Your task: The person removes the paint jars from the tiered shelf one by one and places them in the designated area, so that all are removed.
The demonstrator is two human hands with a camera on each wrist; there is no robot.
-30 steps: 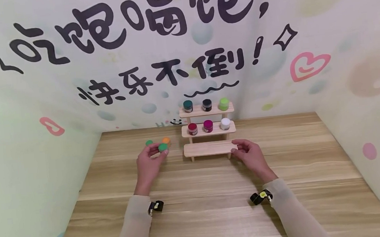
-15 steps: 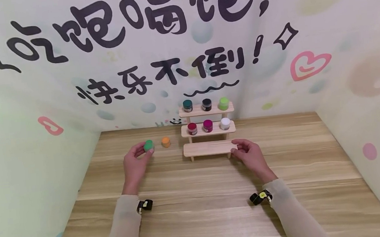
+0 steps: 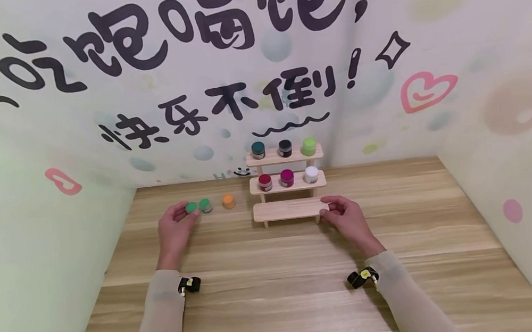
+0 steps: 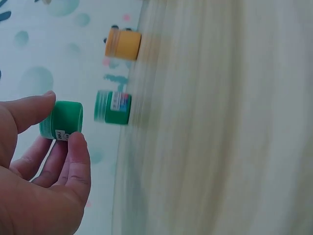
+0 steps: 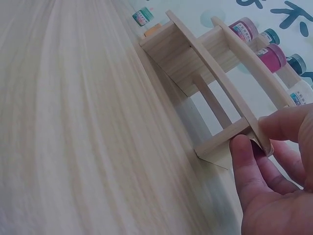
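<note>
A: A wood-grain tabletop [image 3: 270, 304], two bare hands at work. What is nearest?

B: A person's left hand [image 3: 174, 231] pinches a green jar [image 4: 68, 117] between thumb and fingertips, seemingly clear of the table. The right hand [image 3: 349, 219] grips a wooden rack [image 3: 280, 210], thumb and fingers closed about the right end of its lowest shelf.

A: How would they handle?

B: The jar looks light, stiff and smooth, likely to turn in the fingertips; its sides just below the ribbed lid seem the surest hold. The rack looks rigid but easily nudged, best steadied by the shelf end in the right fingers.

A: Beyond the fingertips?

B: A second green jar [image 3: 205, 205] just right of the left fingers, an orange jar [image 3: 228, 201] farther along. Six jars [image 3: 287, 178] line two shelves beyond the right fingers, before a lettered wall [image 3: 89, 124].

A: Changed from half a second ago?

B: The left hand and its jar have shifted left, uncovering the second green jar. The right hand's grip appears unchanged.
</note>
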